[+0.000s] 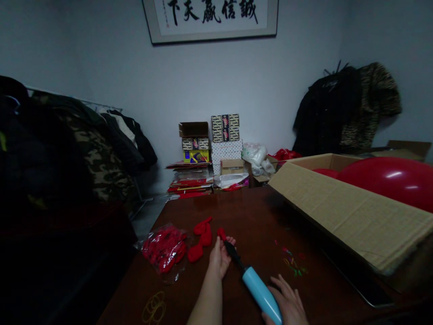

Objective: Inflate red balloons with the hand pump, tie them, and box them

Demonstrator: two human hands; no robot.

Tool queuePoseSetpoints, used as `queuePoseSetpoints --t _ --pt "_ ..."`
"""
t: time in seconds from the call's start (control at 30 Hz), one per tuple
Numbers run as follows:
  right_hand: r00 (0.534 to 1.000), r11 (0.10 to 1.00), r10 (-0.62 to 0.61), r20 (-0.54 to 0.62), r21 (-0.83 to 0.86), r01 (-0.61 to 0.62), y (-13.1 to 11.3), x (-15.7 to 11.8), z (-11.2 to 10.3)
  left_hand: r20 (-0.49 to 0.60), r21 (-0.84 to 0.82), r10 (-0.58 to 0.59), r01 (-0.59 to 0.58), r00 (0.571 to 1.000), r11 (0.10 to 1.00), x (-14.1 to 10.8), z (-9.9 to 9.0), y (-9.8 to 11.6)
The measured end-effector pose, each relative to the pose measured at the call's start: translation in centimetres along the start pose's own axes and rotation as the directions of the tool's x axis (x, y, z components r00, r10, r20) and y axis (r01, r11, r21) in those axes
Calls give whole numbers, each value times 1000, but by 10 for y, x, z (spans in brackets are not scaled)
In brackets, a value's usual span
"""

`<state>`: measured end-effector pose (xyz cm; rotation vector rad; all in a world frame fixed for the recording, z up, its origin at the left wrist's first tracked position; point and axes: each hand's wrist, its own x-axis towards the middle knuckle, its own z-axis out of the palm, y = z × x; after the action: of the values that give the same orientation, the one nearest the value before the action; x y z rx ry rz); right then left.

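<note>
A light blue hand pump (260, 291) with a black nozzle slants over the brown table (237, 207). At the nozzle's tip is a small red balloon (221, 233). My left hand (221, 256) is closed around the balloon's neck and the nozzle's end. Beside the pump's blue barrel lies my right hand (287, 300), its fingers apart and the thumb side near the barrel; whether it grips the pump is hard to tell. Left of my left hand lie several loose red balloons (202, 239) and a clear bag of red balloons (165, 247).
An open cardboard box (352, 207) with large red balloons (389, 178) stands at the right. Small coloured bands (293, 265) lie right of the pump, yellowish rings (154, 308) at the front left. Stacked boxes (226, 151) stand behind the table; coats hang at both sides.
</note>
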<state>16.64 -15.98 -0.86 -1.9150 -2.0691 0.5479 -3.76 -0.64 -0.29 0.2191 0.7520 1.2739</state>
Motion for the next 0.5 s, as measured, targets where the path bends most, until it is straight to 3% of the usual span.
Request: queuePoseSetpoints --t 0.3,0.5 --pt "998 999 16 -62 -26 -18 5 -2 10 92 36 43 -46 995 998 -3 -7 -3" --pt "990 997 46 -130 -62 -55 -5 -4 10 146 -11 -14 15 989 1000 -7 -6 -1"
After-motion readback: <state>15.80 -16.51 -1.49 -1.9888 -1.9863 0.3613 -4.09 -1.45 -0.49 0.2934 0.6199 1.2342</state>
